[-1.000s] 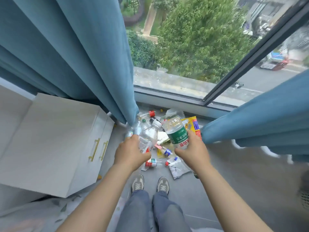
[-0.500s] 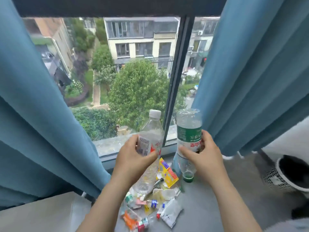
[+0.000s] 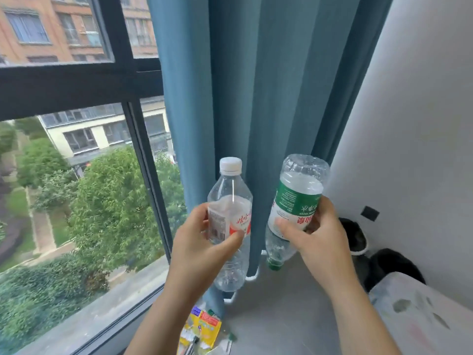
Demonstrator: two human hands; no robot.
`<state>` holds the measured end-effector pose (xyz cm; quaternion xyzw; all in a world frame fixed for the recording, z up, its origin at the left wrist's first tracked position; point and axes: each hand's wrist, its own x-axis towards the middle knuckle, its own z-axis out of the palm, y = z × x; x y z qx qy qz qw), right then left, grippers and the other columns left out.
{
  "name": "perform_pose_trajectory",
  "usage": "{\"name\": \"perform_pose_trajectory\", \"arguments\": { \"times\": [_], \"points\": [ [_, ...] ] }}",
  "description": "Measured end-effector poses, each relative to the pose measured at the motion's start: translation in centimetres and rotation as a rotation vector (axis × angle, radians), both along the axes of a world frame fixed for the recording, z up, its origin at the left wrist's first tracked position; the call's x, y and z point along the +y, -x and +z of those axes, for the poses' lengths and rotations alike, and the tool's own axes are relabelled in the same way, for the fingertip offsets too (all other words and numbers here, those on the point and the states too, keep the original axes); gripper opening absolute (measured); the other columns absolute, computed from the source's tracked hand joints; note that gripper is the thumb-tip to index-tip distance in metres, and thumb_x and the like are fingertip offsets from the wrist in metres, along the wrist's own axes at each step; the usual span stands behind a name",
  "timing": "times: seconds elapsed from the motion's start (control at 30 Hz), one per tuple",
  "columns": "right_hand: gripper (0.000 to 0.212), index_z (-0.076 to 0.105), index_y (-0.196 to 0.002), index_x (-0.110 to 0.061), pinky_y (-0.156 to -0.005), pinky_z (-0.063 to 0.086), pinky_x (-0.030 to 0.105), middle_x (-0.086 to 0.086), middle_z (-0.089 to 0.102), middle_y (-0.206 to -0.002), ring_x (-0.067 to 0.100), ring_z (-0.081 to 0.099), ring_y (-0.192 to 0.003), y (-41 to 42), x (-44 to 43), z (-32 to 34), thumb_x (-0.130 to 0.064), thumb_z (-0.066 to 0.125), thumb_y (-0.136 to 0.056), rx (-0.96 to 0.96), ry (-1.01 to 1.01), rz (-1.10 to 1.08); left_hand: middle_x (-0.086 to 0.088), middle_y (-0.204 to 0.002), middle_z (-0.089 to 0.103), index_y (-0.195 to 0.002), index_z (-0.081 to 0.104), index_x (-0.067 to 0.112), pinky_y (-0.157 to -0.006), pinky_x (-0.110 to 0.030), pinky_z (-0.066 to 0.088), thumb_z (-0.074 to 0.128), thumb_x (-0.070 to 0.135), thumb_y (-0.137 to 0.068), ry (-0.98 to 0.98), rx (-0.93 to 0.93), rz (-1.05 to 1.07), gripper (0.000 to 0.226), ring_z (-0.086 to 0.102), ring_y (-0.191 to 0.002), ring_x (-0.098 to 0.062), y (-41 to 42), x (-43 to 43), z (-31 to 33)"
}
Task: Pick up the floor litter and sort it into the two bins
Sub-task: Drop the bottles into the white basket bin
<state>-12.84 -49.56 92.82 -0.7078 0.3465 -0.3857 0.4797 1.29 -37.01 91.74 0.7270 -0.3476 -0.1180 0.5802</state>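
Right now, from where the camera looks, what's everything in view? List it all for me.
white-capped bottle: one, clear with red-and-white label, upright, before the curtain
green-label bottle: one, clear, upside down, right of the first
yellow packet: one, yellow with red and blue, on the floor, bottom edge
white-rimmed bin: one, black inside, on the floor by the wall
dark bin: one, black, just right of it, partly hidden
curtain: one, blue, centre
window frame: one, black, left
wall plate: one, black, on the wall
left hand: one, grips the white-capped bottle
right hand: one, grips the green-label bottle
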Motion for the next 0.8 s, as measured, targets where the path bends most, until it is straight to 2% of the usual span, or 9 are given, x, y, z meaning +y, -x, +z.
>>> {"name": "perform_pose_trajectory", "arguments": {
  "times": [0.07, 0.2, 0.3, 0.33, 0.53, 0.67, 0.8],
  "points": [
    [0.043, 0.055, -0.104, -0.034, -0.063, 0.048, 0.011, -0.023, 0.069, -0.089, -0.005, 0.066, -0.080, 1.8, -2.5, 0.8, -0.020, 0.080, -0.073, -0.024, 0.010, -0.037, 0.019, -0.086, 0.070, -0.096, 0.063, 0.030, -0.065, -0.009, 0.048, 0.079, 0.014, -0.071, 0.006, -0.001, -0.044, 0.033, 0.065, -0.078, 0.004, 1.3, -3.2, 0.6],
    [0.044, 0.054, -0.102, -0.034, -0.062, 0.047, 0.005, -0.018, 0.069, -0.088, -0.008, 0.065, -0.078, 5.5, -8.1, 1.8, -0.017, 0.081, -0.072, -0.066, 0.044, -0.117, 0.017, -0.089, 0.071, -0.099, 0.061, 0.032, -0.072, -0.022, 0.053, 0.080, 0.018, -0.071, 0.003, -0.025, -0.134, 0.036, 0.068, -0.082, -0.001, 4.1, -10.0, 1.6],
    [0.047, 0.054, -0.107, -0.032, -0.063, 0.050, 0.009, -0.016, 0.069, -0.093, -0.006, 0.066, -0.079, 8.2, -12.3, 2.3, -0.017, 0.081, -0.071, -0.080, 0.065, -0.181, 0.019, -0.089, 0.071, -0.100, 0.061, 0.032, -0.069, -0.014, 0.051, 0.079, 0.021, -0.069, 0.012, -0.048, -0.187, 0.037, 0.068, -0.082, 0.001, 6.2, -14.9, 2.2],
    [0.048, 0.054, -0.109, -0.031, -0.064, 0.051, 0.010, -0.015, 0.070, -0.094, -0.005, 0.066, -0.080, 9.1, -13.6, 2.4, -0.017, 0.081, -0.071, -0.083, 0.068, -0.194, 0.019, -0.090, 0.071, -0.101, 0.061, 0.032, -0.071, -0.015, 0.052, 0.079, 0.021, -0.069, 0.015, -0.045, -0.201, 0.038, 0.068, -0.083, 0.001, 7.0, -16.4, 2.3],
    [0.053, 0.048, -0.106, -0.039, -0.061, 0.047, 0.005, -0.025, 0.064, -0.094, -0.015, 0.062, -0.081, 13.5, -19.9, 2.4, -0.015, 0.080, -0.072, -0.071, 0.077, -0.256, 0.017, -0.093, 0.071, -0.102, 0.059, 0.033, -0.080, -0.029, 0.056, 0.081, 0.019, -0.070, 0.024, 0.006, -0.268, 0.040, 0.069, -0.087, -0.003, 10.2, -24.1, 1.8],
    [0.051, 0.047, -0.097, -0.043, -0.061, 0.046, 0.002, -0.025, 0.064, -0.094, -0.016, 0.062, -0.080, 15.0, -23.6, 2.2, -0.014, 0.080, -0.072, -0.066, 0.067, -0.310, 0.018, -0.096, 0.070, -0.104, 0.059, 0.033, -0.081, -0.027, 0.055, 0.081, 0.020, -0.069, 0.017, 0.013, -0.328, 0.043, 0.068, -0.091, -0.005, 11.0, -29.0, 1.8],
    [0.052, 0.047, -0.104, -0.041, -0.062, 0.049, 0.006, -0.022, 0.065, -0.097, -0.013, 0.063, -0.081, 15.2, -27.7, 1.6, -0.015, 0.080, -0.072, -0.075, 0.047, -0.383, 0.019, -0.099, 0.069, -0.107, 0.058, 0.032, -0.079, -0.022, 0.053, 0.081, 0.019, -0.069, 0.015, 0.025, -0.381, 0.046, 0.067, -0.094, -0.005, 10.7, -34.4, 1.4]
  ]
}}
